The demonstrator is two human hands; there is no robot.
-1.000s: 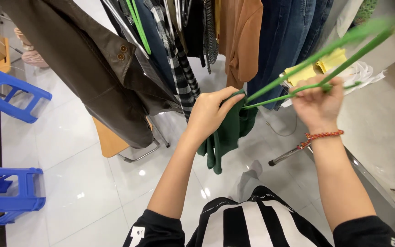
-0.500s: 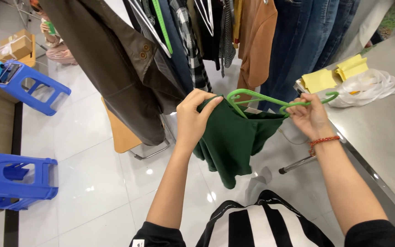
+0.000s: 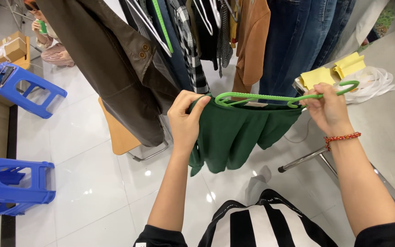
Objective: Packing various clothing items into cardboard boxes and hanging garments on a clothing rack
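Note:
A dark green garment [image 3: 234, 135] hangs from a bright green plastic hanger [image 3: 270, 98] held level in front of me. My left hand [image 3: 186, 119] pinches the garment's left shoulder at the hanger's left end. My right hand [image 3: 328, 110], with a red bead bracelet at the wrist, grips the hanger near its hook on the right. Behind them a rack holds hanging clothes: a brown jacket [image 3: 110, 64], a plaid shirt [image 3: 190, 50], an orange top [image 3: 252, 41] and blue jeans [image 3: 307, 41].
Two blue plastic stools stand on the white tiled floor at left [image 3: 28, 89] and lower left [image 3: 14, 185]. A wooden chair [image 3: 120, 132] sits under the rack. Yellow papers [image 3: 334, 71] and a white bag [image 3: 376, 82] lie on a grey table at right. A person crouches at top left [image 3: 46, 36].
The hanger has come down from a tilted position to level, and the green garment now spreads across it. My view has shifted slightly right and closer.

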